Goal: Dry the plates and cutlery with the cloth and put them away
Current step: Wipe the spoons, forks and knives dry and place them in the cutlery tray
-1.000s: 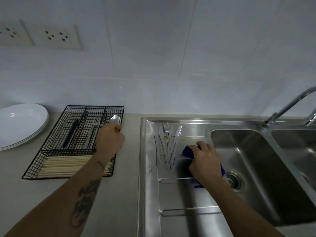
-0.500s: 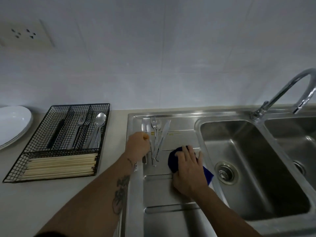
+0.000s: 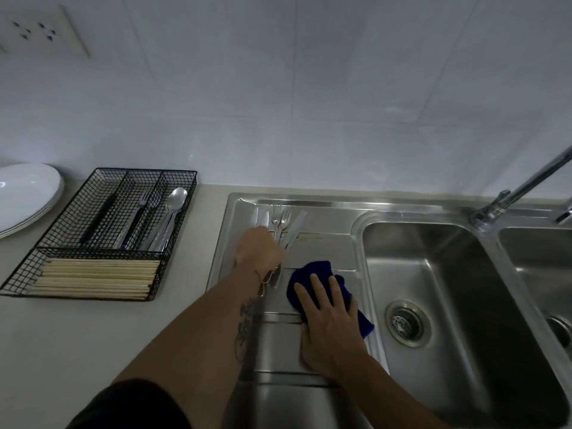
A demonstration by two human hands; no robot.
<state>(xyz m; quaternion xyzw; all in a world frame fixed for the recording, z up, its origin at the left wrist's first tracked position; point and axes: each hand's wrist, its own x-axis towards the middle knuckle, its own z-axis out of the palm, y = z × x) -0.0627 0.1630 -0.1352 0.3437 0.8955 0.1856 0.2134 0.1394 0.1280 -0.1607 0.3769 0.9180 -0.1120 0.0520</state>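
one spoon (image 3: 175,199) newly in tray (image 3: 102,275)

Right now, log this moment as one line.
left hand: on drainboard cutlery | right hand: flat on blue cloth | spoon: in basket

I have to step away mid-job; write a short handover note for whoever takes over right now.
Left hand: reaching into the wet cutlery on the draining board; grip hidden.
Right hand: flat on the blue cloth.
Done: white plates stacked on the counter; spoon, forks and a knife in the wire basket.
Left: dry the forks and knives on the board, then put them in the basket.
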